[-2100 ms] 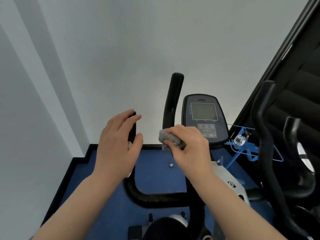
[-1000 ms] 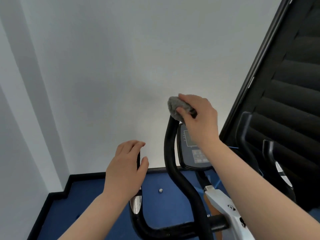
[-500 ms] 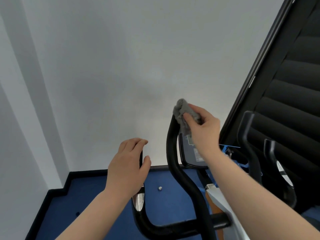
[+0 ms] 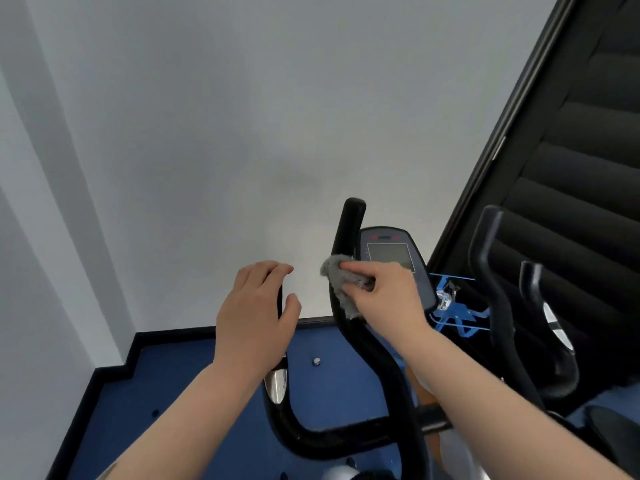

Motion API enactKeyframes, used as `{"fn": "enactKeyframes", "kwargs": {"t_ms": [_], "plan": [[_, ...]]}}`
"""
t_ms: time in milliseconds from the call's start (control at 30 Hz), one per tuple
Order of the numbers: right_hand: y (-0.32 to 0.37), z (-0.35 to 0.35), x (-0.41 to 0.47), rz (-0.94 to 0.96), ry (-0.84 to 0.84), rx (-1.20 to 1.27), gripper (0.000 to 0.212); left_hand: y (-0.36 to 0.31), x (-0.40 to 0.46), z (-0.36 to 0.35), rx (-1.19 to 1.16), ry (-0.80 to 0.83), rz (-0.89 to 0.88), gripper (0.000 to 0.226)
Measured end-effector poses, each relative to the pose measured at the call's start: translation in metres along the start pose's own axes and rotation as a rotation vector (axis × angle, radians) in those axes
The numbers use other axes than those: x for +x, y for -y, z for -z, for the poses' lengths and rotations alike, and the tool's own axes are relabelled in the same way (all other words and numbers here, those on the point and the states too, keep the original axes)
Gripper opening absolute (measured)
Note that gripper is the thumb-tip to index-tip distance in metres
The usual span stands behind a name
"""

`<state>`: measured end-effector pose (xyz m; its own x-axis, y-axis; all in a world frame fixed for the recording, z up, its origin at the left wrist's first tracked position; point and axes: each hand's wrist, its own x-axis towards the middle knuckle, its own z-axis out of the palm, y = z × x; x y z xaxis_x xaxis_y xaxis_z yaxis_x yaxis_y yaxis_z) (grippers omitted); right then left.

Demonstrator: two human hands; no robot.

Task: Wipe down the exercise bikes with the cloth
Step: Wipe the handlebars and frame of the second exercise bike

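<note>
An exercise bike with black U-shaped handlebars (image 4: pixel 346 441) stands in front of me, its grey console (image 4: pixel 394 261) behind the right bar. My right hand (image 4: pixel 384 299) grips a grey cloth (image 4: pixel 339 282) wrapped against the right handlebar upright (image 4: pixel 349 223), about a third of the way below its tip. My left hand (image 4: pixel 256 320) curls round the top of the left handlebar upright (image 4: pixel 280 299), hiding most of it; a chrome sensor plate (image 4: pixel 276 386) shows below my wrist.
A second bike's black handlebars (image 4: pixel 491 271) stand close on the right, before a black slatted blind (image 4: pixel 571 168). A blue bottle holder (image 4: pixel 453 306) sits between the bikes. White wall ahead, blue floor (image 4: pixel 173 393) with black skirting below.
My right hand has slid the cloth down from the tip of the right handlebar, leaving the tip bare. The view has tilted down a little. My left hand stays on the left bar.
</note>
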<state>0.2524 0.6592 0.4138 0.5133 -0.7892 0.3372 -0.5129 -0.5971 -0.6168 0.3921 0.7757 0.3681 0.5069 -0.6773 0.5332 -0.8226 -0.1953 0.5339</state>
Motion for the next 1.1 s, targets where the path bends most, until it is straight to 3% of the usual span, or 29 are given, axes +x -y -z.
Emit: {"fn": "enactKeyframes", "kwargs": {"t_ms": [67, 100, 200, 267, 400, 500, 600, 767, 800, 833, 933, 1100], "plan": [[0.003, 0.013, 0.002, 0.023, 0.195, -0.167, 0.031, 0.002, 0.000, 0.002, 0.003, 0.001, -0.008, 0.037], [0.008, 0.019, 0.003, 0.068, 0.212, -0.210, 0.031, 0.002, 0.000, 0.003, 0.004, 0.005, -0.012, 0.037], [0.030, 0.032, 0.017, 0.405, -0.055, -0.165, 0.033, 0.004, 0.001, 0.005, 0.005, 0.027, -0.035, 0.039], [0.043, 0.032, 0.034, 0.600, -0.214, -0.288, 0.033, 0.004, 0.001, 0.006, -0.002, 0.032, -0.032, 0.040], [0.047, 0.010, 0.054, 0.616, -0.198, -0.692, 0.025, 0.004, 0.001, 0.007, -0.023, 0.041, -0.029, 0.041], [0.033, 0.003, 0.053, 0.715, -0.188, -0.864, 0.032, 0.004, 0.003, 0.009, -0.023, 0.048, -0.032, 0.040], [0.014, -0.010, 0.032, 0.686, -0.008, -0.705, 0.037, 0.006, 0.004, 0.010, -0.024, 0.058, -0.020, 0.040], [0.011, 0.022, 0.029, 0.420, 0.607, -0.329, 0.029, 0.006, 0.004, 0.010, -0.038, 0.079, -0.022, 0.040], [0.015, 0.032, 0.033, 0.397, 0.667, -0.321, 0.028, 0.006, 0.004, 0.010, -0.040, 0.080, -0.024, 0.040], [0.019, 0.039, 0.039, 0.421, 0.630, -0.315, 0.026, 0.006, 0.004, 0.010, -0.039, 0.077, -0.025, 0.039], [0.022, 0.030, 0.041, 0.576, 0.283, -0.278, 0.026, 0.007, 0.003, 0.009, -0.039, 0.079, -0.048, 0.040], [0.002, -0.001, 0.017, 0.457, 0.302, -0.203, 0.024, 0.011, 0.003, 0.011, -0.057, 0.112, -0.081, 0.044]]}}
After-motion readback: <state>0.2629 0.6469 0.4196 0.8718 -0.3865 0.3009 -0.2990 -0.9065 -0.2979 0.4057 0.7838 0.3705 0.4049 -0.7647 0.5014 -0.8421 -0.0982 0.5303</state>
